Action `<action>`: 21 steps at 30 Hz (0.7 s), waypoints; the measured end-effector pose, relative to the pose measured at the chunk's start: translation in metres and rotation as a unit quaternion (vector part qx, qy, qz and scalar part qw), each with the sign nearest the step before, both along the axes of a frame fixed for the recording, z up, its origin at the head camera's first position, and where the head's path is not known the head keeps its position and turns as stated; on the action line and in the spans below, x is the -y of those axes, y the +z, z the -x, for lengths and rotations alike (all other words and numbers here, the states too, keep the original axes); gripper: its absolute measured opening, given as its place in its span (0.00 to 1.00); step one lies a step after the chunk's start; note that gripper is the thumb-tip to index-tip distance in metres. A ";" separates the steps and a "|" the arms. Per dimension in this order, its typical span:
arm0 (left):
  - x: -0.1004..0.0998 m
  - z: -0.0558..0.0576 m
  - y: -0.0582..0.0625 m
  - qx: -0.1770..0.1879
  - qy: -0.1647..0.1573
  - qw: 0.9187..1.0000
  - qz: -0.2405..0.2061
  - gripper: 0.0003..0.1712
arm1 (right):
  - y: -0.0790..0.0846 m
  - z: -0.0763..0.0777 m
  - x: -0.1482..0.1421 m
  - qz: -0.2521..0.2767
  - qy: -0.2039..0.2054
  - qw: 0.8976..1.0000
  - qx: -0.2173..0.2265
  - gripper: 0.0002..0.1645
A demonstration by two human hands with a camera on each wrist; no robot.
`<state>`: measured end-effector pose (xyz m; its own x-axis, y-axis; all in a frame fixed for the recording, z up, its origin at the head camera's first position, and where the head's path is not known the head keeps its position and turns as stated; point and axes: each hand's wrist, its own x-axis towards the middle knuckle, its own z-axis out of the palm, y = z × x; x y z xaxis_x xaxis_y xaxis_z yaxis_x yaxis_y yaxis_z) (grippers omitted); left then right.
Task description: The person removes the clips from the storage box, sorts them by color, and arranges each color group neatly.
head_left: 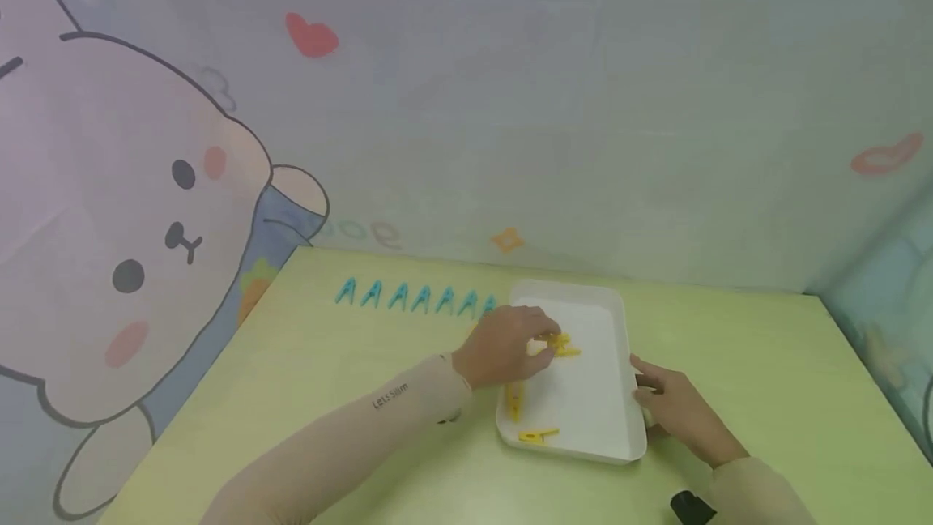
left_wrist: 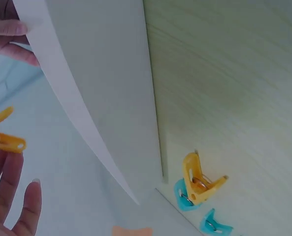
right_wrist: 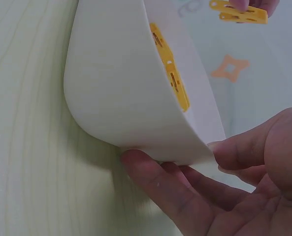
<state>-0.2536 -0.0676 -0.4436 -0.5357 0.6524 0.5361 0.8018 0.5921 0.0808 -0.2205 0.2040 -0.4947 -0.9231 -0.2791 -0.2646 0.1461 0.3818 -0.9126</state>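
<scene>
Your left hand [head_left: 503,347] pinches a yellow clip [right_wrist: 256,16], fingers closed to its width, over the white tray [head_left: 583,407], whose right side your right hand [head_left: 678,407] grips. More yellow clips [head_left: 538,435] lie at the tray's near-left corner. The step seems to be emptying the tray; the next move likely calls for a steady carry left, toward the row of blue clips [head_left: 423,293].

bench [head_left: 736,363], pale yellow-green with wood-grain streaks, bears a white tray [head_left: 590,399], a row of seven blue clips [head_left: 424,296] left of it, and one yellow clip [left_wrist: 194,183] just beside an end blue clip.
</scene>
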 end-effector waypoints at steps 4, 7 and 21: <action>0.011 0.002 -0.001 -0.015 0.040 0.997 -0.064 0.10 | 0.002 0.001 0.000 0.001 0.006 1.000 0.000 0.34; 0.017 0.004 -0.003 -0.009 0.072 0.993 -0.093 0.11 | 0.004 -0.001 -0.001 0.002 0.007 1.000 0.002 0.34; 0.065 0.011 -0.016 0.103 0.274 0.944 -0.151 0.12 | 0.004 -0.007 0.000 0.008 0.007 1.000 -0.002 0.34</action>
<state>-0.2644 -0.1324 -0.4598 -0.8613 0.0806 0.5017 0.3309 0.8382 0.4335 -0.2131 0.2038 -0.4904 -0.9199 -0.2963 -0.2567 0.1378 0.3687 -0.9193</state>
